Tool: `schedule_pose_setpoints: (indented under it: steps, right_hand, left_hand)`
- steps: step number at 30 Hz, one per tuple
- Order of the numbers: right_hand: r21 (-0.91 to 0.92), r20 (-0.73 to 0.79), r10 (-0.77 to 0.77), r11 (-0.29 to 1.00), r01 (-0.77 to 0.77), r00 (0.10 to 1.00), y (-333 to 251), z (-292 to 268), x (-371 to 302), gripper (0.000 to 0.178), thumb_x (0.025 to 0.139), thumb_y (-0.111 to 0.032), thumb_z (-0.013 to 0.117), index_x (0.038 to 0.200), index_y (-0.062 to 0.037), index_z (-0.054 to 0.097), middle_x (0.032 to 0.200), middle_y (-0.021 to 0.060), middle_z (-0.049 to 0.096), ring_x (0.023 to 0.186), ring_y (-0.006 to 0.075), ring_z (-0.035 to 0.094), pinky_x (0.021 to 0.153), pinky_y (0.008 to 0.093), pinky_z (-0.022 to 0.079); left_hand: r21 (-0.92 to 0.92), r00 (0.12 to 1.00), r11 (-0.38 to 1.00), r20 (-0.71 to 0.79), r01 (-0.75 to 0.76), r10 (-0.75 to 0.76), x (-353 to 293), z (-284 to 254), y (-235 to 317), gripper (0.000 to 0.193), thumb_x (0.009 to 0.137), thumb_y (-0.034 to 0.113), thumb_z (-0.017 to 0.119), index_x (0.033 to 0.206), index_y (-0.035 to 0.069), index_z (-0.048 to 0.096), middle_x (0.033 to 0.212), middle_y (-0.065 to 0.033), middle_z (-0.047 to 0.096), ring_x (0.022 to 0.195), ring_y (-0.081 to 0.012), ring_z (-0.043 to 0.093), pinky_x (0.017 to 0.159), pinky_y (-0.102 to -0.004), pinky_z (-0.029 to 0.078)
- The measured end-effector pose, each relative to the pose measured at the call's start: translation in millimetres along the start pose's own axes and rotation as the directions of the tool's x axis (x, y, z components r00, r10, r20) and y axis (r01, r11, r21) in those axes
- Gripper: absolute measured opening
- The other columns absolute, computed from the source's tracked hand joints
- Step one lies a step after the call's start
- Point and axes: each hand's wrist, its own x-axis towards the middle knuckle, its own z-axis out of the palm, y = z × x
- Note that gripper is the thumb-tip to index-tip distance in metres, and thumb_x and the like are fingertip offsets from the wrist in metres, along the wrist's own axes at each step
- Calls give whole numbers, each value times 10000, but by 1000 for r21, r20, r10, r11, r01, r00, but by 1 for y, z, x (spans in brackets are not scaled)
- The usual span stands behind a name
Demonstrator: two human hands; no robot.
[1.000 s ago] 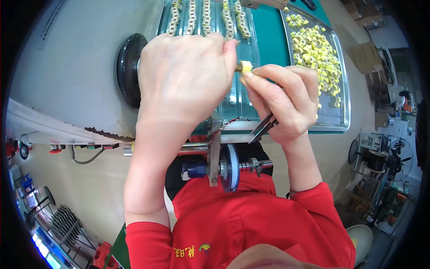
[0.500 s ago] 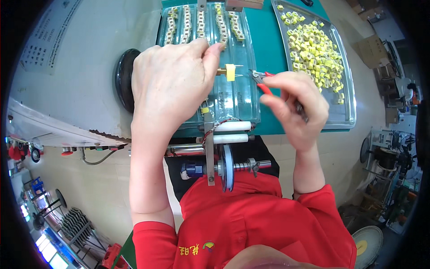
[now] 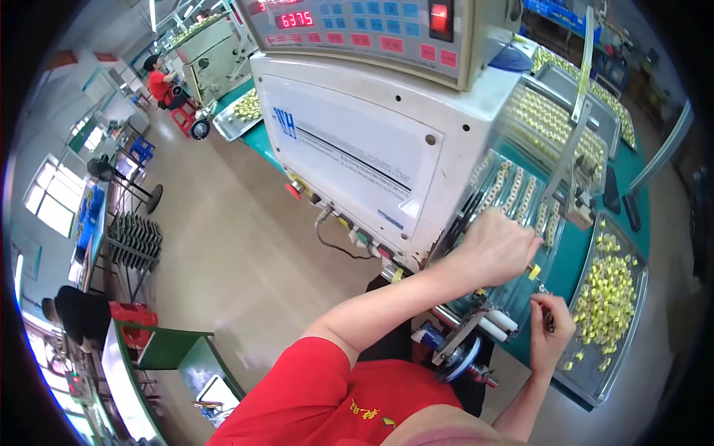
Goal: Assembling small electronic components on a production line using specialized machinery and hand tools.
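My left hand reaches across the front of a white winding machine, its fingers curled shut near the spindle; what they hold is hidden under the hand. Just beyond my left fingertips sits a small bobbin wrapped in yellow tape. Closed around a pair of small nippers, my right hand is to the right of and nearer than that bobbin. The nippers' tip points toward the bobbin, and most of their handles are covered by my fingers.
A metal tray of loose yellow bobbins stands at the right. Behind my left hand, a clear tray carries rows of bobbins. White rollers and a wire spool sit nearer me. Two people are in the background left.
The view has swung left and up, bringing the machine's panel and the room into sight. My left hand stays by the spindle, and my right hand still holds the nippers close to the bobbin.
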Motion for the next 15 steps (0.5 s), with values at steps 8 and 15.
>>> schedule_pose_setpoints:
  steps: [8, 15]
  right_hand:
    - [51, 14, 53, 997, -53, 999, -1, 1, -11, 84, 814, 29, 683, 888, -6, 663, 761, 53, 609, 645, 116, 536, 610, 240, 426]
    - [28, 66, 9, 1000, -11, 998, 13, 15, -18, 69, 829, 40, 649, 893, 13, 652, 814, 77, 649, 715, 127, 600, 671, 248, 473]
  left_hand:
    - [9, 1000, 1000, -20, 1, -1, -2, 4, 0, 358, 949, 297, 511, 696, 94, 663, 559, -93, 626, 523, -284, 627, 638, -406, 467]
    - [7, 988, 995, -114, -103, 103, 1, 11, -4, 302, 901, 265, 566, 670, 97, 664, 513, -99, 595, 492, -285, 630, 526, -410, 500]
